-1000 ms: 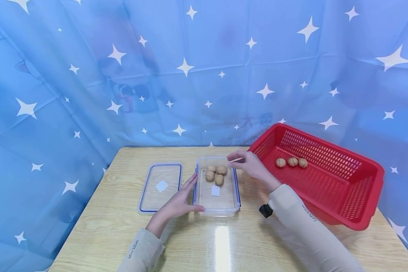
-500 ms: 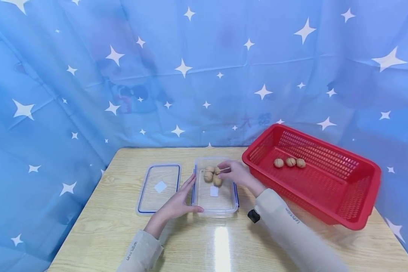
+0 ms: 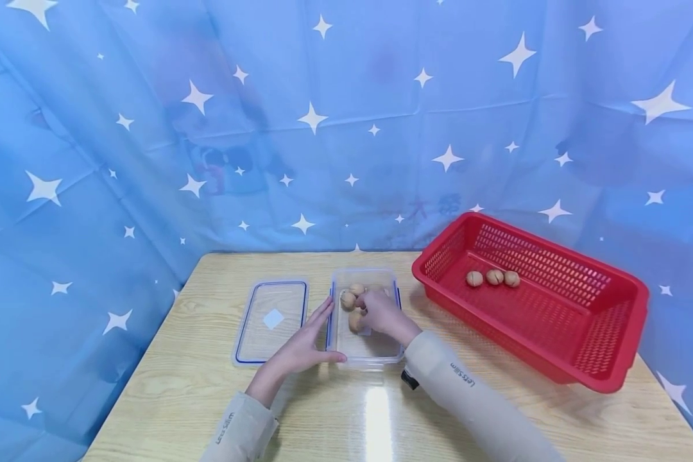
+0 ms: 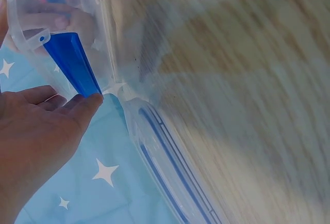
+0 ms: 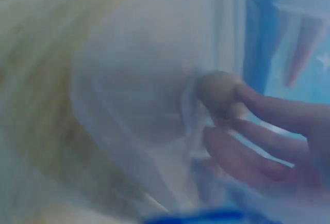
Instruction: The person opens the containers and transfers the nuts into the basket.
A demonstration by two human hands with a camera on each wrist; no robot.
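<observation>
A clear plastic food box with blue side latches lies on the table, walnuts in its far half. My right hand reaches into it from the right, fingertips at a walnut near the white label, which the hand partly covers. The blurred right wrist view shows that walnut between the fingertips. My left hand rests spread along the box's left side, fingers straight and thumb at the near corner. In the left wrist view a fingertip of the left hand touches the blue latch.
The box's lid, clear with a blue seal and a white label, lies flat at the left. At the right a red perforated basket holds 3 walnuts. A blue curtain with white stars hangs behind the table.
My right hand has moved from the box's right rim leftward and down among the walnuts. The nearest walnut has shifted left and toward me. My left hand stays in place.
</observation>
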